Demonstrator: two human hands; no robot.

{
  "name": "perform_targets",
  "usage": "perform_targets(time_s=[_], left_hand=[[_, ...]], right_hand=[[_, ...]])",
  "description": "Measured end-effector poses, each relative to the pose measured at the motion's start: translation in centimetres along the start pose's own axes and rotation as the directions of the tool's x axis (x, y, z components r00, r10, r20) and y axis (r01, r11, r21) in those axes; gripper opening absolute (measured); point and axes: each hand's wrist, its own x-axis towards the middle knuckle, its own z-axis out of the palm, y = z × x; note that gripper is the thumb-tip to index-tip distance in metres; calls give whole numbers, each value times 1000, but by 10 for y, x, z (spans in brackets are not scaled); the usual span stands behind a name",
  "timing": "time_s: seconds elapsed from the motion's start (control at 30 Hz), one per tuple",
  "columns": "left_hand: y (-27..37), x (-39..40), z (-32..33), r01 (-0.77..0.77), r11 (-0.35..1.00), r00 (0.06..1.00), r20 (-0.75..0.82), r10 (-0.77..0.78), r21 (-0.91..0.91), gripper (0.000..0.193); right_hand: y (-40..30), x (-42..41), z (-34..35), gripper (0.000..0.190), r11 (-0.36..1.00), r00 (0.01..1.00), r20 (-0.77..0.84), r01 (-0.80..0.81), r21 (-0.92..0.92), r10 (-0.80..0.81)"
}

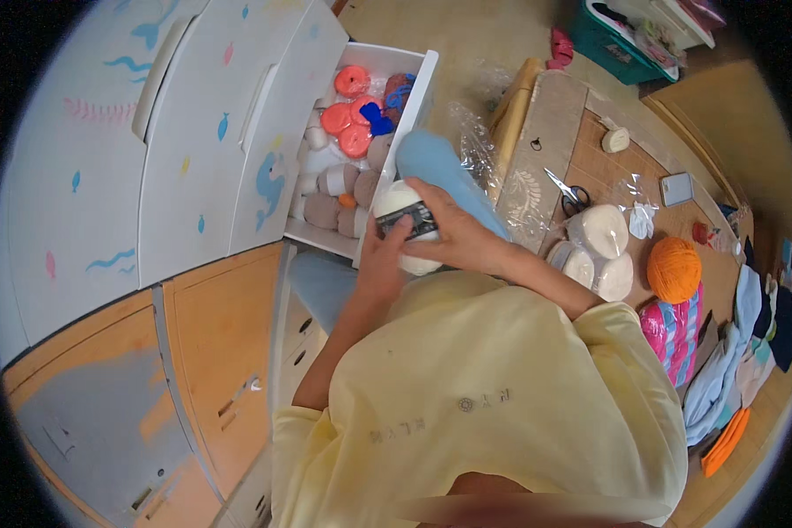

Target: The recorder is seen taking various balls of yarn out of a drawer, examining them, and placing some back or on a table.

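Just outside the front of an open white drawer (412, 99), a ball of cream yarn (399, 197) with a dark paper band is held between both hands. My left hand (387, 254) grips its near left side, thumb lying on the band. From the right, my right hand (459, 231) wraps around the same ball. Inside the drawer are several coral-red yarn rolls (354, 140), a blue yarn bundle (376, 119) and several taupe yarn balls (321, 210). White yarn balls (315, 135) line the drawer's left side, and a small orange item (347, 200) sits among the taupe balls.
To the right, a mat-covered bed (600, 142) bears scissors (569, 193), wrapped cream yarn rolls (600, 231), an orange yarn ball (674, 269), a phone (676, 189) and clothes (732, 356). Clear plastic wrapping (478, 145) lies beside my leg. A green bin (617, 49) stands beyond.
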Motion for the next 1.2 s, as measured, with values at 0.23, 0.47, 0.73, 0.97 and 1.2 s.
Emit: perform_targets(time_s=[0.23, 0.47, 0.73, 0.97, 1.2], left_hand=[[-6, -14, -6, 139, 989, 986, -82, -144, -58, 53], [-25, -10, 2, 13, 993, 1000, -15, -11, 117, 54], [-33, -22, 9, 103, 970, 985, -161, -68, 220, 57], [-32, -20, -2, 146, 978, 983, -136, -126, 147, 56], [-43, 3, -51, 145, 988, 979, -138, -151, -51, 48]], right_hand=[[21, -3, 26, 85, 963, 984, 84, -173, 206, 158], [33, -14, -4, 82, 931, 976, -118, -135, 339, 184], [35, -25, -97, 84, 903, 884, -453, 97, 418, 115], [94, -18, -179, 82, 909, 754, -599, 5, 417, 271], [82, -5, -179, 75, 908, 799, -556, 32, 417, 227]])
